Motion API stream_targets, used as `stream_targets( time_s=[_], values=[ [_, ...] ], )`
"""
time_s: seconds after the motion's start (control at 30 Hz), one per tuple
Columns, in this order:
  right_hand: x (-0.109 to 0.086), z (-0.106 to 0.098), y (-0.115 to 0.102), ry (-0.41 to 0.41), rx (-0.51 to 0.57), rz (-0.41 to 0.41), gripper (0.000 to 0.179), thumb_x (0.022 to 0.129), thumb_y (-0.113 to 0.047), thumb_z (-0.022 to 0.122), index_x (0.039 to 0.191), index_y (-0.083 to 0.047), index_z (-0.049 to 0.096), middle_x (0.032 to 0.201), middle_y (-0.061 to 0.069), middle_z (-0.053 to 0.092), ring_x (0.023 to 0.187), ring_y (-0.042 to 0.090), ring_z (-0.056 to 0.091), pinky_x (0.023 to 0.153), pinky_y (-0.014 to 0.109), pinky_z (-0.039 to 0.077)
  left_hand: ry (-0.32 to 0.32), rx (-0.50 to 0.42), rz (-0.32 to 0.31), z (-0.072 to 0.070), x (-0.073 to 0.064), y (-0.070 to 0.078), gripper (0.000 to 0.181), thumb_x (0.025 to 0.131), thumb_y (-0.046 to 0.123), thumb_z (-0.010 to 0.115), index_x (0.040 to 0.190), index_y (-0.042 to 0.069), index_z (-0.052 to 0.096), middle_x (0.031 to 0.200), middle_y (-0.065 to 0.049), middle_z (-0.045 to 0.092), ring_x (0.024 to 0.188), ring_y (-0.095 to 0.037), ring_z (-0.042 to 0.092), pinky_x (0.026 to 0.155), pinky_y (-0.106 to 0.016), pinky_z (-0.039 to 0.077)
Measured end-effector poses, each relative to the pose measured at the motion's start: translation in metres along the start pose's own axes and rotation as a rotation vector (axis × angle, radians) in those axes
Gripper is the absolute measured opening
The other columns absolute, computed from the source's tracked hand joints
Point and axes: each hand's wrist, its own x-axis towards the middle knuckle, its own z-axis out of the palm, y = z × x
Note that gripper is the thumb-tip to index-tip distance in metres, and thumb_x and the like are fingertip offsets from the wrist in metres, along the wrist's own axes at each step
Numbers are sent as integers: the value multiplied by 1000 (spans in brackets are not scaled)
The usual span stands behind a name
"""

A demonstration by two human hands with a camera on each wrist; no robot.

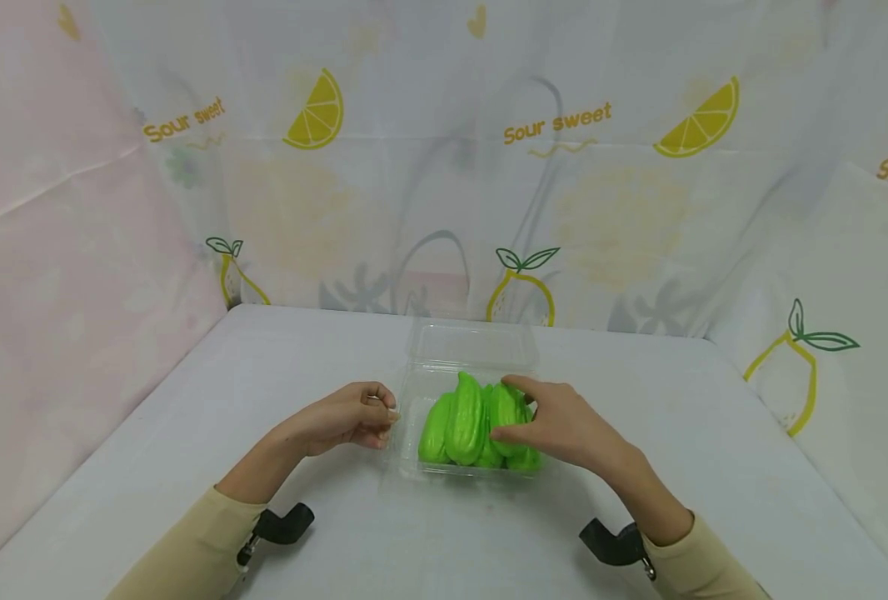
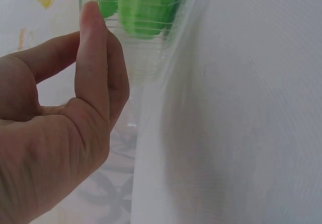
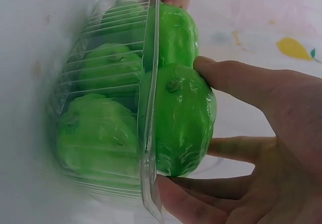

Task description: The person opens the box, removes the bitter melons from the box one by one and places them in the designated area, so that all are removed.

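Pinching the box (image 3: 145,148) at its left edge, that's the left hand (image 1: 350,419), and the right hand (image 1: 573,421) grips a green fruit (image 3: 183,118) between thumb and fingers, poking above the rim, more fruits (image 3: 98,138) inside, lid (image 1: 474,343) open behind

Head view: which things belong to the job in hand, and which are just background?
Job:
green ribbed fruits
clear clamshell box, lid open
left hand, pinching its edge
right hand, gripping one fruit

Background:
lemon-print backdrop
white tabletop
black wrist-worn devices
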Motion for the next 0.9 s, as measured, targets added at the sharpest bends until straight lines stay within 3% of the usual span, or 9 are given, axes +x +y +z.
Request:
stream_targets(
  time_s=[0.33, 0.63, 0.9],
  values=[
    [0, -6, 4, -5, 113, -4, 75, 82, -40, 78, 146, -17, 49, 127, 14, 63, 80, 12, 64, 65, 29, 51, 3, 4, -2, 0, 0, 0, 23, 97, 13, 61, 108, 1, 45, 76, -1, 56, 67, -11, 61, 65, -22, 58],
    [1, -10, 9, 3, 146, 3, 72, 83, -33, 77, 147, -17, 48, 136, 15, 60, 83, 12, 67, 64, 28, 52, 2, -2, -3, 0, 0, 0, 24, 97, 13, 61, 109, 1, 44, 74, 0, 57, 67, -11, 61, 66, -22, 58],
    [6, -14, 18, 83, 164, -7, 72, 86, -27, 76, 149, -16, 45, 142, 15, 56, 88, 18, 70, 65, 27, 54, -1, -2, -1, 0, 0, 0, 24, 97, 13, 60, 109, 1, 44, 75, -1, 57, 67, -11, 61, 65, -22, 58]
  ],
)
